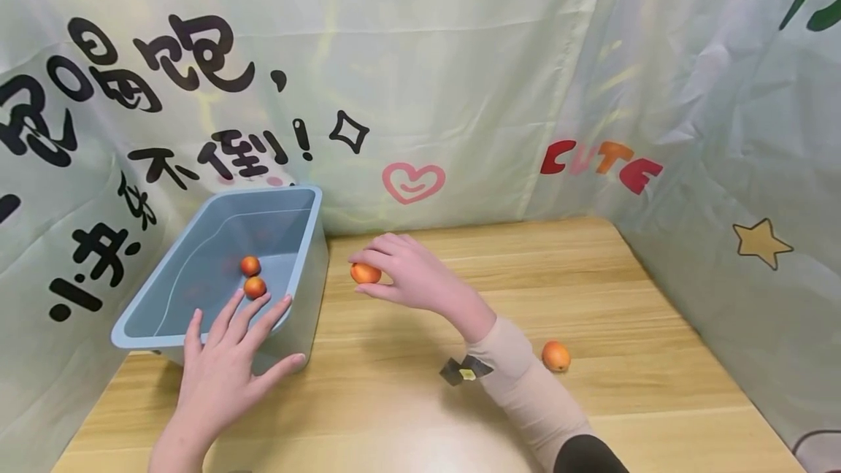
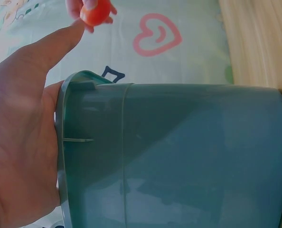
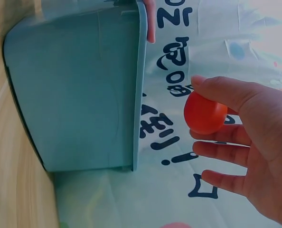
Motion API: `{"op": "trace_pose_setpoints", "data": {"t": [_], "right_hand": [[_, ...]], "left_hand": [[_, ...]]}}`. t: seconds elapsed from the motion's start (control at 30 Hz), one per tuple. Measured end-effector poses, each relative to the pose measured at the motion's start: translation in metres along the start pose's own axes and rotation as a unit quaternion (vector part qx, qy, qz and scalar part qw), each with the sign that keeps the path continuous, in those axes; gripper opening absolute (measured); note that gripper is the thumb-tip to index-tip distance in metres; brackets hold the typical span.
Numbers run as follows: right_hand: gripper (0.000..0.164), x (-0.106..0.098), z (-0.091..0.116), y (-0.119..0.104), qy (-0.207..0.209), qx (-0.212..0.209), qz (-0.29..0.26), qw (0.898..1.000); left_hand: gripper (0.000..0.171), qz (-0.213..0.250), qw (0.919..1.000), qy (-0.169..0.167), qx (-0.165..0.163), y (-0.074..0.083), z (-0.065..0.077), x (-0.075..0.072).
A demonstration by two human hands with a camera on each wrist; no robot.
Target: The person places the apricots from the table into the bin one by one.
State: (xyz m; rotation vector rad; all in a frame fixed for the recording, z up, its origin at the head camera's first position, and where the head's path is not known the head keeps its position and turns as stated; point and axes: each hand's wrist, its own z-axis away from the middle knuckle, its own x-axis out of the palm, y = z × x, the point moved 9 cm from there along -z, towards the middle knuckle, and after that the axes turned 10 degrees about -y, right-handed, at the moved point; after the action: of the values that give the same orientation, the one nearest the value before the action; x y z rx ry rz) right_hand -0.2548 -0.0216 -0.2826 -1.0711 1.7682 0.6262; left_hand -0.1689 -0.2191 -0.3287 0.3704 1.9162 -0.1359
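Note:
My right hand [image 1: 420,276] pinches a small round orange fruit [image 1: 366,274] between thumb and fingers, above the table and right of a blue plastic bin [image 1: 320,239]. In the right wrist view the fruit [image 3: 205,113] looks red-orange and smooth. My left hand [image 1: 226,363] rests at the bin's near rim, its fingers spread and fairly straight over the edge. Two similar fruits, one farther back [image 1: 250,266] and one nearer [image 1: 255,287], lie inside the bin. Another fruit [image 1: 556,356] lies on the table beside my right forearm.
The wooden table [image 1: 631,400] carries the bin at its left. Behind it and to the sides hang pale printed cloths [image 1: 460,79] with lettering, a pink heart and a star. A dark device [image 1: 465,370] sits on my right wrist.

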Motion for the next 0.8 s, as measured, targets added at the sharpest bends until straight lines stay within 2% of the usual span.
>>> {"op": "trace_pose_setpoints", "data": {"t": [0.3,0.8], "right_hand": [[0.037,0.001,-0.024,-0.004,0.004,0.007,-0.013,1.000],[0.043,0.025,-0.062,-0.016,-0.025,0.001,-0.029,0.999]], "left_hand": [[0.085,-0.003,0.9999,0.008,0.005,0.000,-0.002,-0.001],[0.085,-0.005,1.0000,0.002,0.004,0.000,-0.001,0.000]]}}
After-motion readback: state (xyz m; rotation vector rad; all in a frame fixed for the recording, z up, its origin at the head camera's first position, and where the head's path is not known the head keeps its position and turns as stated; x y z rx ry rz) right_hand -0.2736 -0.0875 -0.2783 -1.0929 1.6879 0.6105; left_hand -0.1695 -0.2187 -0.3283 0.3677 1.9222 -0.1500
